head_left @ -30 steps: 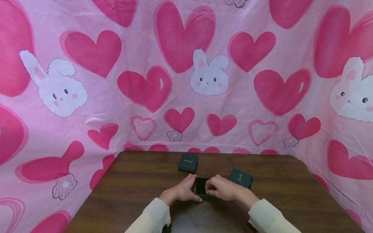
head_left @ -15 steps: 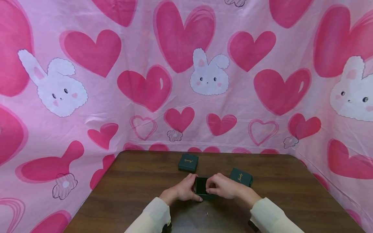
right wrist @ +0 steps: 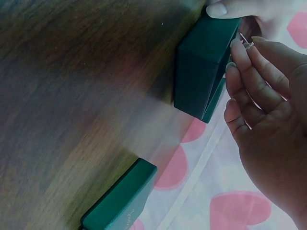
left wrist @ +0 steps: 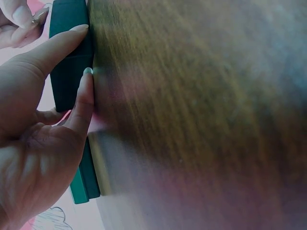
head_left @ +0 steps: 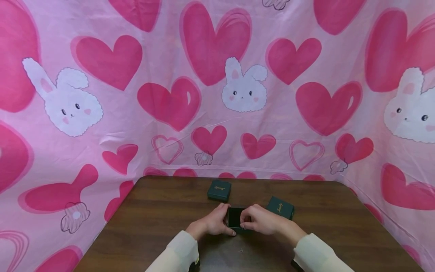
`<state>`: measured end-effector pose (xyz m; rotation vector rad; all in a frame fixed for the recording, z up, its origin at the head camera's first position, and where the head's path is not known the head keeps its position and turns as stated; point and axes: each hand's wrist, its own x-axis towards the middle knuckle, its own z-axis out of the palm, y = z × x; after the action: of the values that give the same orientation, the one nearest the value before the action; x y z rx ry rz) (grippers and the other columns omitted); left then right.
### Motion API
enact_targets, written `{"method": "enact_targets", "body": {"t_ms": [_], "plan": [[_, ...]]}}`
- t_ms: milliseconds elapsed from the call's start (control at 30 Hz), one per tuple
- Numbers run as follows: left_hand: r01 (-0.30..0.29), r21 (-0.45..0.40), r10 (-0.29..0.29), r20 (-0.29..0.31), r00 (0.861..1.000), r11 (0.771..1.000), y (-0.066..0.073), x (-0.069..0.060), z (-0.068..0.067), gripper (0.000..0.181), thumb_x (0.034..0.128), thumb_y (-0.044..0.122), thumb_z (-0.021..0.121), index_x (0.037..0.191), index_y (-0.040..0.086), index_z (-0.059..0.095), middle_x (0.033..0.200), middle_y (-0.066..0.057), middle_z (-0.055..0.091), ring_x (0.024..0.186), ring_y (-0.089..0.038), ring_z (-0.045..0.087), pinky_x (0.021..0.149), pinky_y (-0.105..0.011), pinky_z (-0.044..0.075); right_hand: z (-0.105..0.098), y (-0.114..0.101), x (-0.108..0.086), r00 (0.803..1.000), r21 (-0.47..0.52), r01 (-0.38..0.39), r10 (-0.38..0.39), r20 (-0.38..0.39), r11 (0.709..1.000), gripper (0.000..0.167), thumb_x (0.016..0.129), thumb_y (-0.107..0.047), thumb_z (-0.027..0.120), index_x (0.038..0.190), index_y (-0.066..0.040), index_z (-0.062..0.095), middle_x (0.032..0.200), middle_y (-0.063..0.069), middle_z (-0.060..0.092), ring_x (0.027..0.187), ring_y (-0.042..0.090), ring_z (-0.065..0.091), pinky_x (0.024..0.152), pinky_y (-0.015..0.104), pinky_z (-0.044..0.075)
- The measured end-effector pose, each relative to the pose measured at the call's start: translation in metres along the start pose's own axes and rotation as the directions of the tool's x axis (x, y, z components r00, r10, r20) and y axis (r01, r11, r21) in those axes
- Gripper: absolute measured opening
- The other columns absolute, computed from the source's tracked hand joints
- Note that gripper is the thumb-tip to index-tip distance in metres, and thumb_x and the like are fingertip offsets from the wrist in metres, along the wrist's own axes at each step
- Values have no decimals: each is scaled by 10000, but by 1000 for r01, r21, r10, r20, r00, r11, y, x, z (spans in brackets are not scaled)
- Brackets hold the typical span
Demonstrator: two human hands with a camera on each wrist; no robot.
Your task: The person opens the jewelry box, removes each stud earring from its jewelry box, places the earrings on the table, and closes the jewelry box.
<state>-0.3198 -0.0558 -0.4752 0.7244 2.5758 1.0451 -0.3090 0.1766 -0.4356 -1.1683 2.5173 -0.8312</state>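
A dark green box (head_left: 235,217) with a black interior sits open-topped on the table. My left hand (head_left: 213,221) grips its left side, thumb on the near wall. In the left wrist view that hand (left wrist: 45,110) holds the box (left wrist: 72,62) between thumb and fingers. My right hand (head_left: 261,219) is over the box's right part. Seen from the right wrist, the right hand (right wrist: 273,96) pinches a small shiny piece (right wrist: 248,45) between thumb and fingertips beside the box (right wrist: 196,76); its exact shape is unclear.
One closed green box with gold lettering (head_left: 219,189) stands behind the hands, and another green lettered piece (head_left: 281,207) lies beyond the right forearm. A tiny pale item (head_left: 241,250) is on the brown table (head_left: 163,211) nearer the body. Patterned pink cloth (head_left: 210,109) surrounds the table.
My right wrist and sleeve have shifted slightly to the right, while its fingertips stay over the box. The left hand keeps its grip in the same place.
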Motion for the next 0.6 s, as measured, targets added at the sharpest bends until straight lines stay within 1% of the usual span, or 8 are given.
{"method": "enact_targets", "body": {"t_ms": [200,467,600], "plan": [[1,4,-1,0,1000,1000,-1,1,0,706,785,207,907,1335,114,474,1123,10,465,952,-141,496,844,-267,498,2,-3,-2,1000,8,17,-17,3,1000,88,986,-130,687,911,-101,723,757,-142,611,652,-14,530,633,208,497],[1,16,-1,-5,1000,1000,-2,1,1,729,781,211,908,1348,101,463,1102,6,459,915,-131,495,790,-252,487,4,-5,-6,999,27,26,-27,28,999,98,994,-147,679,932,-92,731,776,-142,613,672,-7,527,654,204,499],[1,26,-1,-9,1000,1000,-2,0,1,729,776,215,911,1342,102,466,1093,7,460,908,-128,494,785,-251,487,7,-7,-10,997,21,61,-62,40,998,99,997,-145,673,941,-89,732,792,-143,631,676,-20,532,657,201,508]]}}
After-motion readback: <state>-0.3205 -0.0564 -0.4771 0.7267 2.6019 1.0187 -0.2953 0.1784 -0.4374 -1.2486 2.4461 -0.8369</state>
